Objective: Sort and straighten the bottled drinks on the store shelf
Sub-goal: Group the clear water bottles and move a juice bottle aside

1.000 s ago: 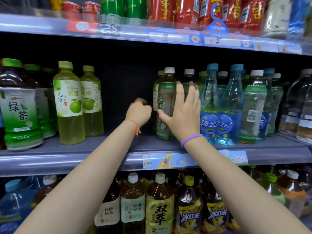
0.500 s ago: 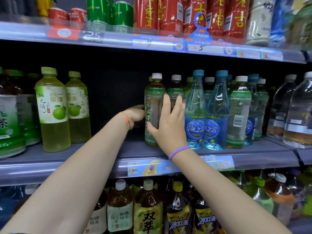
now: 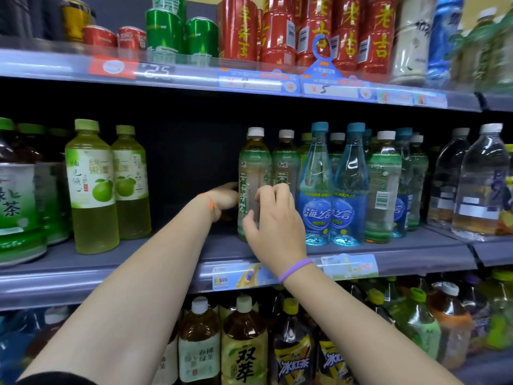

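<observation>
At frame centre the left hand point(image 3: 223, 197) reaches behind the green tea bottle point(image 3: 254, 179) on the middle shelf point(image 3: 111, 273), its fingers hidden, grip unclear. The right hand point(image 3: 274, 226) curls its fingers on the front. Step: straightening it; next, likely turn the label forward. Blue bottles point(image 3: 330, 190) crowd the right; pale green bottles point(image 3: 108, 184) stand left, well apart.

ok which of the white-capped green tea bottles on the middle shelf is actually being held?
The leftmost one, at the gap's edge: right hand wraps its front, left hand touches its left side. Its neighbours stand untouched.
</observation>
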A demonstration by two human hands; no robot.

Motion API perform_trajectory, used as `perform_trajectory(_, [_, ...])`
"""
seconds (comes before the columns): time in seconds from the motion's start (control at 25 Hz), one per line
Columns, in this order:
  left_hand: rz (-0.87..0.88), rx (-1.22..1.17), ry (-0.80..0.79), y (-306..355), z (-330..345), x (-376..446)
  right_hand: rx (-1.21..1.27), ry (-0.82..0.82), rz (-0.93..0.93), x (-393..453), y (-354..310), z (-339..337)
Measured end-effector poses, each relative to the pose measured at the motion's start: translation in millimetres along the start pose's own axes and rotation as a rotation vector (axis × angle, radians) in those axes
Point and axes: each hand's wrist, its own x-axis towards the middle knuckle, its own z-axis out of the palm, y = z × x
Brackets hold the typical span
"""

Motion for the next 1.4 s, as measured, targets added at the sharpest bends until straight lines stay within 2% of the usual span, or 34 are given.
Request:
perform_trajectory(0.08, [-0.006,-0.048,-0.038,-4,2,6,0.031,-0.017,0.029,-5,9,-5])
perform_trajectory(0.16, [0.03,0.012,-0.013,-6,3,13,0.058,-0.048,0.057,-7,17,-8])
perform_trajectory(0.28, [0.058,0.161,0.127,-5,-4,5,0.109,-0.067,0.056,-5,14,-6])
perform_trajectory(0.4, [0.07,0.182,0.24,-11,-20,-8,0.261,-0.142,0.016,-5,-8,3])
perform_trajectory(0.48, [0.022,0.229,0.305,-14,-37,-27,0.327,-0.255,0.055,-3,-31,14])
perform_trajectory(0.68, [0.015,0.425,0.523,-26,-60,-88,0.217,-0.733,0.222,26,-66,39])
perform_trajectory(0.76, [0.061,0.526,0.584,-30,-66,-114,0.215,-0.837,0.19,40,-74,48])
perform_trajectory(0.84, [0.115,0.666,0.715,-35,-69,-138,0.286,-0.872,0.123,44,-88,56])
perform_trajectory(0.96, [0.39,0.905,1.01,-40,-68,-161,0.365,-0.862,0.055,38,-108,58])
perform_trajectory(1.0, [0.526,0.922,1.055,-41,-67,-164,0.348,-0.847,0.036,36,-111,55])
perform_trajectory(1.04, [0.632,0.858,1.031,-41,-66,-165,0.309,-0.799,0.027,35,-110,52])
perform_trajectory(1.08, [0.668,0.734,0.944,-40,-62,-165,0.272,-0.708,0.034,34,-108,47])
perform_trajectory(1.16, [0.567,0.52,0.768,-36,-50,-157,0.228,-0.44,0.092,32,-92,36])
perform_trajectory(1.28, [0.391,0.417,0.573,-30,-24,-132,0.094,-0.103,0.198,32,-52,9])
perform_trajectory(1.4, [0.28,0.369,0.347,-14,11,-107,-0.015,-0.053,0.328,30,-10,-20])
